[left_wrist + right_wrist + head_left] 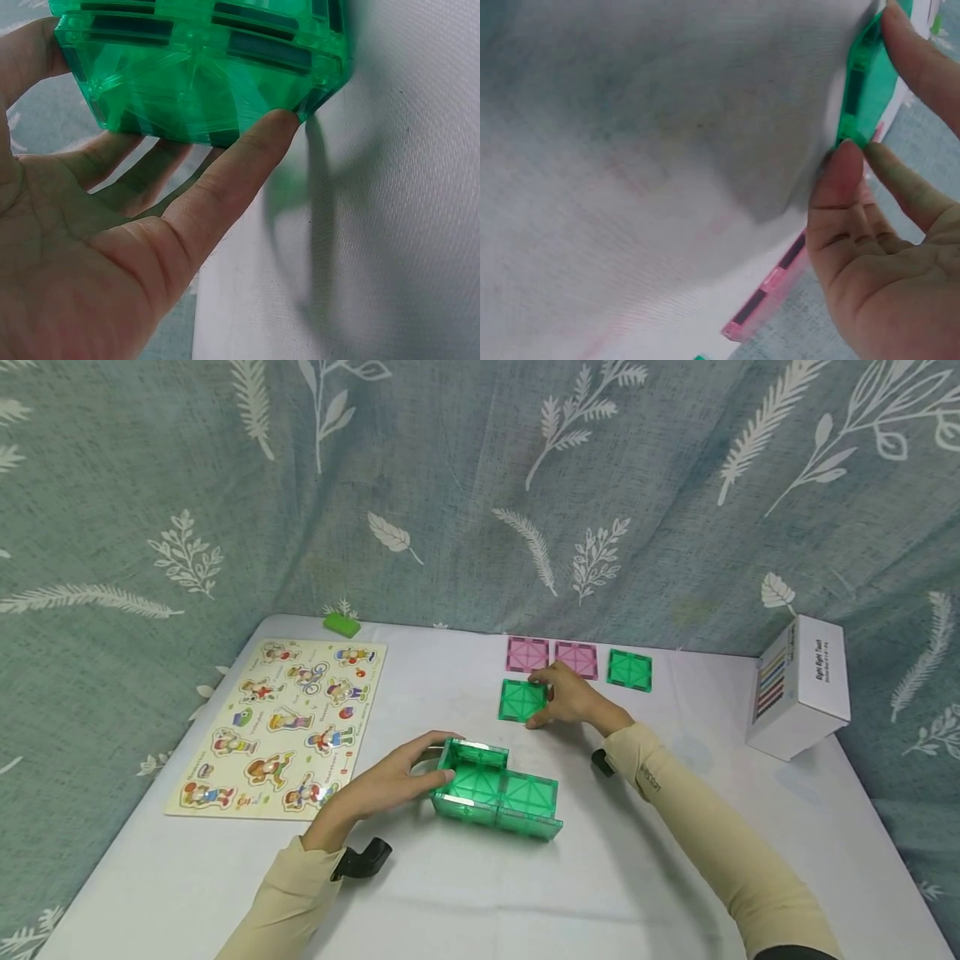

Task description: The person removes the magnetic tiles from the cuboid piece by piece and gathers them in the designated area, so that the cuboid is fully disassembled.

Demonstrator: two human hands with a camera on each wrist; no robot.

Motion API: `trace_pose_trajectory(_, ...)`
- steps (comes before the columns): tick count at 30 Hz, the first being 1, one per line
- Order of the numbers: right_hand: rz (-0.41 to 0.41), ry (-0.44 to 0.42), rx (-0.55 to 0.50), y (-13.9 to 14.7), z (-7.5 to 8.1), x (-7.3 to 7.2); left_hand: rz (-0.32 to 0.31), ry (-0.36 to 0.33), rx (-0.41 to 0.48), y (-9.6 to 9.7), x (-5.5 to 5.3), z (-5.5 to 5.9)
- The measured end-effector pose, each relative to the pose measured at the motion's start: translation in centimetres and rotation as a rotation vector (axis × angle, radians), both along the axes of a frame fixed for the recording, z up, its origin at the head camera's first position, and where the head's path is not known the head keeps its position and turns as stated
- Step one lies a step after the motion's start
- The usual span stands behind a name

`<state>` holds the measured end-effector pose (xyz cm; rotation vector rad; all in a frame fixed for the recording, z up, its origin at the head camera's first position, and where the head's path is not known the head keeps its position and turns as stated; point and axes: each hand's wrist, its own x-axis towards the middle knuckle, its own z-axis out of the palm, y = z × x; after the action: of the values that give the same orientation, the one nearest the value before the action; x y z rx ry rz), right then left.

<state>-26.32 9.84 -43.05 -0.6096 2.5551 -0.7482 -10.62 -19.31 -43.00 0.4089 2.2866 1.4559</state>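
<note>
Translucent green magnetic tiles joined into an open box shape (pixel 498 789) stand in front of the person, with low walls along the front and the back left. My left hand (pixel 401 781) grips the left end of this structure, thumb at the near side and fingers behind it. In the left wrist view, dark magnet strips line the edges of the green tiles (pixel 187 82). Farther back, my right hand (pixel 570 697) holds a single square green tile (pixel 521 701) by its right side. The right wrist view has the fingertips at the edge of that green tile (pixel 866 82).
Two pink square tiles (pixel 528 655) and another green tile (pixel 630 670) lie along the back edge of the white table (pixel 525 902). A picture board (pixel 277 727) lies at left, a small green block (pixel 342 625) behind it. At right stands a white box (pixel 801 685).
</note>
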Motion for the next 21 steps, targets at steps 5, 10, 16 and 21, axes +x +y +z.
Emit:
trace_pose_trajectory(5, -0.018, -0.014, 0.0, -0.1, 0.7, 0.4, 0.007, -0.007, -0.004, 0.1, 0.0, 0.0)
trace_pose_trajectory(10, -0.055, -0.059, -0.014, 0.0, 1.5, 1.2, 0.021, -0.014, 0.006, 0.1, 0.2, 0.0)
trace_pose_trajectory(16, -0.032, -0.051, 0.011, 0.4, 3.2, 3.4, 0.016, 0.02, 0.032, 0.1, 0.5, 0.0)
trace_pose_trajectory(21, 0.084, 0.006, -0.021, 0.0, 4.3, 6.0, -0.002, 0.067, 0.074, 0.1, 0.5, 0.1)
